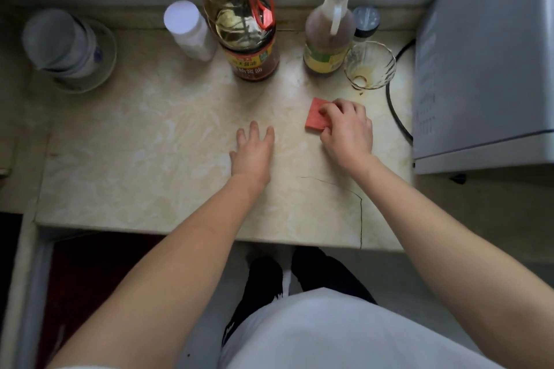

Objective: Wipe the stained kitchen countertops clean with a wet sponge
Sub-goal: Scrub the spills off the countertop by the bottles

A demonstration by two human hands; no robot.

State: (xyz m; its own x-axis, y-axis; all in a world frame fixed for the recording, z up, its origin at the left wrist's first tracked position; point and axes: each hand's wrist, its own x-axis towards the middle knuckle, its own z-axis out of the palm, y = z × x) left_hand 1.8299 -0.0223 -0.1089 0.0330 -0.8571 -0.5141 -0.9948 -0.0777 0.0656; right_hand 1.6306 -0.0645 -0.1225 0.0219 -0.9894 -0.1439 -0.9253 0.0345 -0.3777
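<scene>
A: Count on the countertop (150, 135)?
B: Logged three bottles along its back edge: one large soy sauce bottle (248, 39), one amber bottle (328, 36) right of it, one white bottle (190, 30) left of it.
A: Jars?
B: One small dark-lidded jar (365, 19), behind the amber bottle.
A: Glassware?
B: One glass bowl (370, 64). One white container (60, 42) sat in a dish at the far left.
A: Sponges? Hands?
B: One red sponge (314, 115). Two hands: left hand (253, 153), right hand (347, 129).
</scene>
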